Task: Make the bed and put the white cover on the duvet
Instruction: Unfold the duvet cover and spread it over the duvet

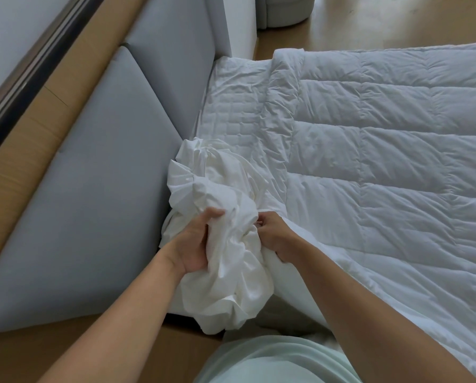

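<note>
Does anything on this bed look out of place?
Yes: the white cover is a crumpled bundle in the left hand by the headboard; the right hand grips the bare duvet, whose top edge lies rumpled.

I get one view, head-worn and wide (straight lines bow at the edges): it looks steeply down from close beside the grey headboard, with the duvet filling the frame to the headboard's right.

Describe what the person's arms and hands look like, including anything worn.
The left hand and right hand are ungloved, with no ring, watch or bracelet showing. Both arms are bare to the frame's edge, no sleeves in view. A pale green top shows at the bottom.
</note>
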Demonstrator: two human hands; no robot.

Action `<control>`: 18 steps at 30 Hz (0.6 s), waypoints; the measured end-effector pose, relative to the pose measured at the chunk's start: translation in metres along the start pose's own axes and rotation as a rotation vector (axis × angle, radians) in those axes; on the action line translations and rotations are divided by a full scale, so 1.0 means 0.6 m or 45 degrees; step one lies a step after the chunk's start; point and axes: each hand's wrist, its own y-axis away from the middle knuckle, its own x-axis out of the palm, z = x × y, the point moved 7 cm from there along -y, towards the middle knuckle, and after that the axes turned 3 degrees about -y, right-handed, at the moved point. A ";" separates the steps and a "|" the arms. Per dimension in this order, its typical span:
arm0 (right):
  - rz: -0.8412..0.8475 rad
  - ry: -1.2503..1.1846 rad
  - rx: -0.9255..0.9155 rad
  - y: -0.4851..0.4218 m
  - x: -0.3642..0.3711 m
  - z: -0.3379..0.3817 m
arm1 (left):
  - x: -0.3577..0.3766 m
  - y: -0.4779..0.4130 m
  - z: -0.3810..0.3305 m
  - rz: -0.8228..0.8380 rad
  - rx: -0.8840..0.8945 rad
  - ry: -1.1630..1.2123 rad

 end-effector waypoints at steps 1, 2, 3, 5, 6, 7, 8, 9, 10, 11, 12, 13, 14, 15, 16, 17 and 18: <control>-0.017 0.022 0.017 -0.004 -0.003 -0.002 | 0.005 -0.003 0.000 0.018 0.012 0.096; -0.045 0.045 0.034 -0.006 -0.006 -0.002 | 0.007 -0.007 0.000 0.012 0.024 0.167; -0.086 0.066 0.036 -0.009 -0.010 -0.001 | 0.010 -0.012 0.001 -0.002 0.048 0.209; -0.178 0.106 0.023 -0.010 -0.017 0.003 | 0.012 -0.021 0.006 -0.046 0.094 0.246; -0.216 0.139 0.020 -0.008 -0.020 0.006 | 0.015 -0.023 0.006 -0.068 0.117 0.239; -0.244 0.171 0.012 -0.005 -0.021 0.009 | 0.016 -0.027 0.006 -0.114 0.122 0.200; -0.265 0.194 0.025 -0.002 -0.022 0.010 | 0.018 -0.029 0.004 -0.144 0.123 0.128; -0.275 0.191 0.033 0.001 -0.022 0.009 | 0.022 -0.032 0.003 -0.154 0.116 0.032; -0.277 0.166 0.053 0.006 -0.022 0.007 | 0.029 -0.034 0.003 -0.145 0.098 -0.081; -0.264 0.129 0.068 0.008 -0.021 0.004 | 0.034 -0.036 0.005 -0.141 0.079 -0.193; -0.240 0.080 0.079 0.012 -0.020 0.002 | 0.038 -0.038 0.008 -0.147 0.069 -0.278; -0.209 0.032 0.095 0.013 -0.019 -0.004 | 0.039 -0.040 0.009 -0.162 0.073 -0.324; -0.180 -0.024 0.115 0.015 -0.019 -0.008 | 0.038 -0.040 0.009 -0.203 0.092 -0.348; -0.151 -0.095 0.127 0.020 -0.020 -0.009 | 0.032 -0.044 0.009 -0.265 0.116 -0.355; -0.130 -0.193 0.136 0.025 -0.020 -0.006 | 0.027 -0.046 0.009 -0.320 0.143 -0.341; -0.109 -0.301 0.133 0.030 -0.020 0.000 | 0.023 -0.051 0.009 -0.366 0.171 -0.327; -0.095 -0.366 0.109 0.037 -0.018 0.010 | 0.023 -0.053 0.009 -0.397 0.193 -0.310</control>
